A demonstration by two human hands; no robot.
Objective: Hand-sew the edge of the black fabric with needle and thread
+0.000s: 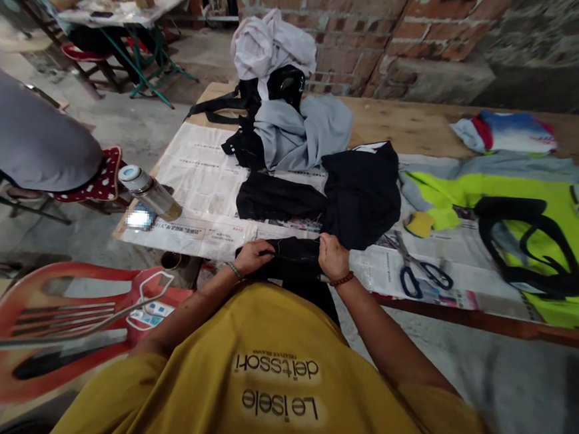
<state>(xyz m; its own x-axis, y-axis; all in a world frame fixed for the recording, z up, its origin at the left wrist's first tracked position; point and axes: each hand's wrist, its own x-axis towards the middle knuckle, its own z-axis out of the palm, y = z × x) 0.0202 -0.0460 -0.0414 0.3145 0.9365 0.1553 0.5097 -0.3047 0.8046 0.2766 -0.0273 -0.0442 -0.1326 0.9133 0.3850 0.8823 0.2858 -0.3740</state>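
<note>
Stretched between my two hands at the table's near edge is a piece of black cloth (pixel 294 249). My left hand (pixel 253 257) pinches its left end, and my right hand (pixel 334 257) grips its right end. Just beyond lies another folded black cloth piece (pixel 281 199), flat on the newspaper (pixel 196 189). A dark navy garment (pixel 364 189) sits beside it, close past my right hand. To the right, scissors (pixel 422 274) with dark blue handles rest on the newspaper.
A clear bottle (pixel 150 191) stands at the table's left edge. Grey cloth (pixel 306 131) and a pale bundle (pixel 273 45) are heaped at the back. Yellow-green fabric (pixel 452 190) with a black strap (pixel 529 283) covers the right. A red plastic chair (pixel 64 279) is at left, near a seated person (pixel 35 130).
</note>
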